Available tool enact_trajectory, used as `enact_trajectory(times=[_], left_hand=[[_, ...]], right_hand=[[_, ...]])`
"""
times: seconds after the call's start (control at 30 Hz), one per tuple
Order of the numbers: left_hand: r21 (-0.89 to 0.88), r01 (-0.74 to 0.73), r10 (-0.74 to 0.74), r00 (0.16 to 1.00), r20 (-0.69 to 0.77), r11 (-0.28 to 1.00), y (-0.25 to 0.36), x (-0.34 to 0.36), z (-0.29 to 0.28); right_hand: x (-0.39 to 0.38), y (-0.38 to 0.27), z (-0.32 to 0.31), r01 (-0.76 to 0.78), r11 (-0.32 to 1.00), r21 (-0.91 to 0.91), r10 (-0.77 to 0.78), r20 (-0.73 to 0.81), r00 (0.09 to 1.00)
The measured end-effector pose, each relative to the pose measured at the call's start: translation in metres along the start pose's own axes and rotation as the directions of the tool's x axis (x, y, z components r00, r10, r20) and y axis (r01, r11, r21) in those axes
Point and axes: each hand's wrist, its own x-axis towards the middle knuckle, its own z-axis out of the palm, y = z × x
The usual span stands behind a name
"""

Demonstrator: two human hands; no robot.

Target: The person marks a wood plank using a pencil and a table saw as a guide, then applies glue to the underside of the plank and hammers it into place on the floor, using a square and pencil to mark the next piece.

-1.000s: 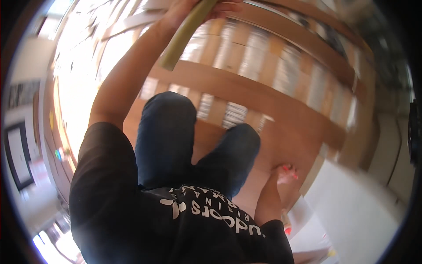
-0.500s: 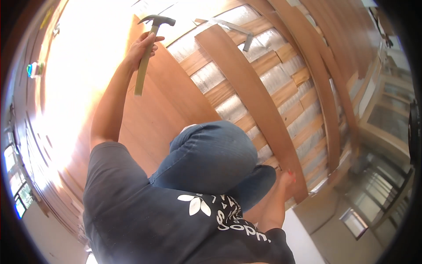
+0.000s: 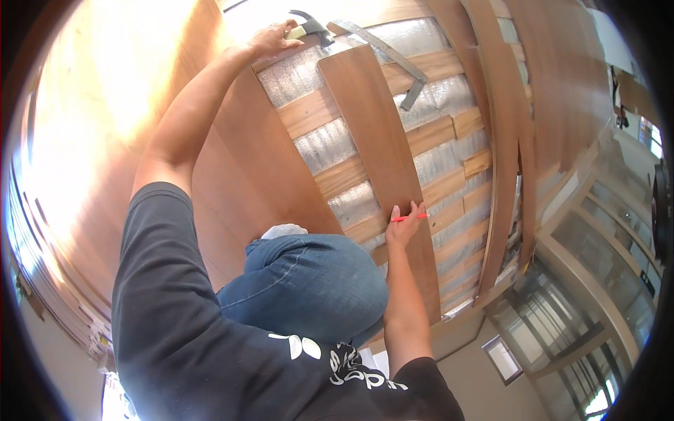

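Note:
My left hand (image 3: 270, 38) is closed on the hammer (image 3: 317, 28) at the top of the head view, its black head beside the upper end of a loose wooden plank (image 3: 361, 112). My right hand (image 3: 404, 228) rests on that plank lower down, with a red pencil (image 3: 411, 217) between its fingers. A metal carpenter's square (image 3: 406, 67) lies right of the plank's upper end, across wooden battens (image 3: 430, 135) with silvery sheeting (image 3: 319, 146) between them.
Laid wooden flooring (image 3: 239, 151) covers the left, under bright light. My bent knee (image 3: 309, 281) is near its edge. More long boards (image 3: 505, 175) lie along the right, beside a glazed frame (image 3: 590, 245). A small window (image 3: 502, 358) is at the lower right.
The hammer in my left hand has tilted and moved right to the plank's upper end. My right hand, previously low, has moved up along the plank with the pencil.

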Motion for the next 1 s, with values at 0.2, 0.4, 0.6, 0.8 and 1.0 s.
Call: enact_trajectory(times=[0.2,0.4,0.6,0.8,1.0], left_hand=[[0.177,-0.051,0.059,0.997,-0.042,0.983,0.006,-0.005,0.018],[0.326,-0.08,0.073,0.997,0.033,0.942,0.006,-0.013,0.017],[0.207,0.057,-0.061,0.998,0.009,0.977,0.005,-0.017,0.01],[0.327,0.076,-0.141,0.973,0.18,0.942,0.019,-0.024,0.009],[0.333,-0.044,0.028,0.998,0.051,0.942,0.002,-0.024,0.024]], right_hand=[[-0.004,0.01,0.0,0.054,0.998,-0.041,-0.055,-0.01,0.998],[-0.004,0.014,0.007,0.104,0.991,-0.085,-0.108,-0.038,0.993],[-0.005,0.013,0.005,0.083,0.994,-0.069,-0.086,-0.033,0.996],[-0.002,0.016,0.006,0.085,0.996,0.012,-0.085,-0.058,0.995],[-0.003,0.017,0.008,0.117,0.993,-0.007,-0.117,-0.063,0.991]])
